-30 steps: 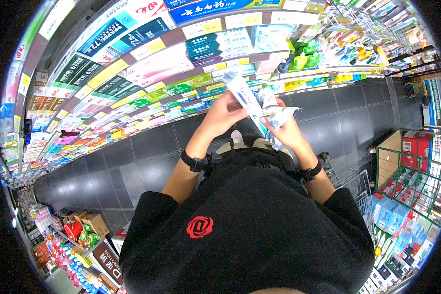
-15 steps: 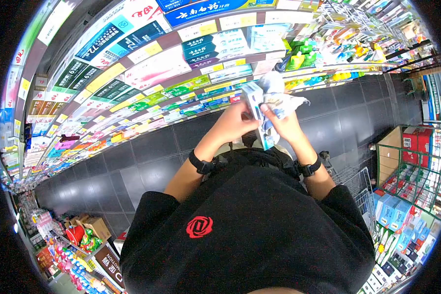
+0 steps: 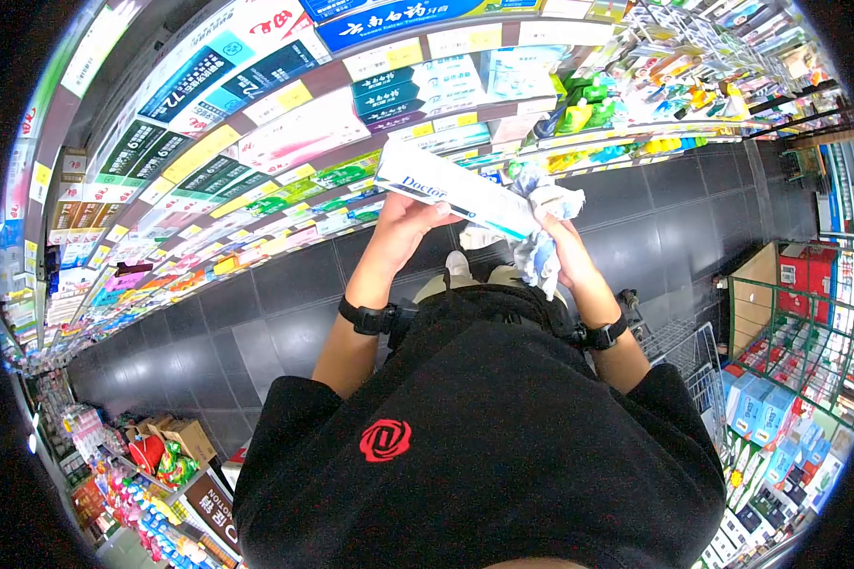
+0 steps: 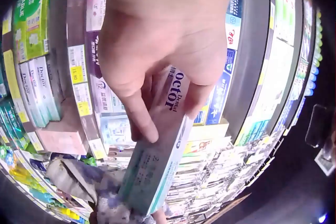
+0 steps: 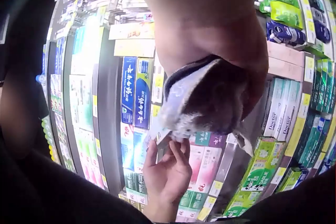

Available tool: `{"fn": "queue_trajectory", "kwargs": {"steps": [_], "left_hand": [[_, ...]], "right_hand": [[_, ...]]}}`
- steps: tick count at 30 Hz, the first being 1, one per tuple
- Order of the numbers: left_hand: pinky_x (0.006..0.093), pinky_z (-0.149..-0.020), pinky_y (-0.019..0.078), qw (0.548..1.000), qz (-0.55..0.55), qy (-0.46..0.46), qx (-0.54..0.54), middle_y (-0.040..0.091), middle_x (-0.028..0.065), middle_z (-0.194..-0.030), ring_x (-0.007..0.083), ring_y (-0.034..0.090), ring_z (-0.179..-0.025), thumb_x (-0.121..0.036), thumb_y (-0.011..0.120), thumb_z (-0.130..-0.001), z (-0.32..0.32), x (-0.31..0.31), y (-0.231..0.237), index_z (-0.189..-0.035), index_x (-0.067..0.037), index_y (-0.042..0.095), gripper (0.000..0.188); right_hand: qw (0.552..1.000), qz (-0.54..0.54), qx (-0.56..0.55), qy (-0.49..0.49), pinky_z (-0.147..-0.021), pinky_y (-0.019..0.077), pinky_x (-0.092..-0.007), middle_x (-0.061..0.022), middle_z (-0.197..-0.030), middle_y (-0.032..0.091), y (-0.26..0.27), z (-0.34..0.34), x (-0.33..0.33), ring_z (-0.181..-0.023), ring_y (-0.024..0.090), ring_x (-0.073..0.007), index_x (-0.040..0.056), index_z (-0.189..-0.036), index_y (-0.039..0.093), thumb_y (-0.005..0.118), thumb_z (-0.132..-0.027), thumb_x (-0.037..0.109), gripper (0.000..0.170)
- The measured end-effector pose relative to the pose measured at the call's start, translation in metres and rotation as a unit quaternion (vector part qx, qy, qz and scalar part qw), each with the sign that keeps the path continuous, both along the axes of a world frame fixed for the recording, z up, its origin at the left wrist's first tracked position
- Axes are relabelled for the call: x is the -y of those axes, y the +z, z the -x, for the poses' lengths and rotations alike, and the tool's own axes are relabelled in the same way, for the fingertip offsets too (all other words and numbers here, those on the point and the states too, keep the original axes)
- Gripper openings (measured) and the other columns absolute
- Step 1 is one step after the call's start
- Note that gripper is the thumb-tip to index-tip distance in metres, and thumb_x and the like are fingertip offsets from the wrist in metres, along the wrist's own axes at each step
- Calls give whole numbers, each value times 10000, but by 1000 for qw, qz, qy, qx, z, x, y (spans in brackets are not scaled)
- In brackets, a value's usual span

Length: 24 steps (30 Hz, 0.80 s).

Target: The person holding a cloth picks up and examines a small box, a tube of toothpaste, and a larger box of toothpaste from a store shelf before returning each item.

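My left hand (image 3: 403, 232) grips a white toothpaste box (image 3: 460, 194) marked "Doctor" near its left end, in front of the shelf. In the left wrist view, the thumb and fingers of this hand (image 4: 163, 61) span the box (image 4: 157, 155). My right hand (image 3: 567, 254) holds a crumpled white and grey-blue cloth (image 3: 552, 201) against the box's right end. Seen from the right wrist, the cloth (image 5: 205, 98) is bunched beneath the right hand (image 5: 215, 45) and hides most of the box and the right fingers.
A long shelf with toothpaste boxes (image 3: 389, 95) and price tags runs across the front. Green and yellow pouches (image 3: 584, 109) stand farther right. A wire cart (image 3: 702, 379) is at my right side, beside stacked blue boxes (image 3: 764, 408). Dark tiled floor (image 3: 285, 313) lies below.
The left hand has swung the box from steeply upright to a flatter slant, its lettered side now facing up. The cloth has shifted onto the box's right end.
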<state>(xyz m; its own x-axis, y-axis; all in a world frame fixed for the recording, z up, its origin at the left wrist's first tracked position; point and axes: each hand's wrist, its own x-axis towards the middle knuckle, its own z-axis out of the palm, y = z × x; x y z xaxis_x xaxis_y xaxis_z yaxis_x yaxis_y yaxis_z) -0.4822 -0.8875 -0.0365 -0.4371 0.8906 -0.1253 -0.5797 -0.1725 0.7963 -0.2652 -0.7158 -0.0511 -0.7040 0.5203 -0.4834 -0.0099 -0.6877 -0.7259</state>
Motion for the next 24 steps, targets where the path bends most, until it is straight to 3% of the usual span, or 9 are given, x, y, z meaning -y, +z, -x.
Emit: {"fn": "queue_trajectory", "kwargs": {"steps": [3, 10, 12, 16, 19, 21, 22, 24], "left_hand": [[457, -974, 557, 1000, 5, -19, -14, 633, 146, -1267, 270, 631, -1174, -16, 682, -893, 1, 1, -2, -1353, -2, 490, 499], [473, -988, 546, 1000, 5, -14, -7, 601, 162, -1317, 298, 630, -1175, -71, 662, -924, 1, -1, 3, -1353, 12, 492, 469], [478, -992, 545, 999, 30, -26, -24, 589, 171, -1327, 301, 627, -1177, -97, 659, -935, 1, -1, 2, -1366, 13, 478, 481], [484, -997, 543, 999, 31, -25, -5, 603, 182, -1296, 308, 635, -1162, -117, 654, -946, -1, -3, -5, -1366, 24, 472, 480], [476, -976, 558, 1000, 22, -11, 8, 617, 189, -1263, 314, 652, -1129, -122, 657, -945, -1, -3, -7, -1363, 42, 465, 489], [447, -932, 586, 998, 56, 3, -16, 627, 189, -1242, 303, 666, -1103, -110, 663, -936, 1, -3, -8, -1348, 54, 476, 481], [447, -932, 586, 998, 55, 3, -17, 627, 189, -1242, 303, 666, -1103, -110, 663, -936, 1, -3, -10, -1348, 54, 476, 481], [412, -879, 612, 991, 104, -5, -83, 634, 177, -1229, 283, 672, -1085, -84, 667, -924, 2, -3, -10, -1324, 56, 501, 455]], "right_hand": [[998, 36, -38, 23, -761, 599, -375, -139, -1172, 644, 8, 4, -3, -955, 696, -244, 19, -1353, 454, 658, -964, 253, 498], [998, 37, -7, 47, -789, 596, -376, -132, -1139, 649, 4, 6, -6, -949, 690, -247, 20, -1319, 477, 680, -927, 126, 453], [999, -5, -30, -27, -799, 584, -365, -113, -1137, 645, 8, 10, -1, -950, 683, -232, 22, -1302, 499, 681, -904, 51, 438], [999, -45, 0, -21, -821, 562, -343, -90, -1138, 640, -8, 6, -6, -983, 665, -207, 29, -1297, 514, 685, -892, 23, 439], [995, -102, -3, -10, -855, 528, -322, -74, -1143, 633, -12, 4, -9, -1025, 639, -185, 38, -1262, 549, 723, -868, 36, 431], [963, -251, 56, 78, -933, 489, -329, -80, -1165, 613, -8, 3, -12, -1081, 592, -175, 13, -1265, 542, 758, -864, 96, 463], [963, -252, 55, 78, -933, 489, -329, -80, -1165, 613, -7, 4, -12, -1081, 592, -175, 13, -1265, 542, 758, -864, 96, 463], [884, -441, 58, 148, -976, 454, -337, -80, -1210, 582, -5, 7, -11, -1122, 557, -172, 3, -1268, 541, 779, -862, 144, 491]]}}
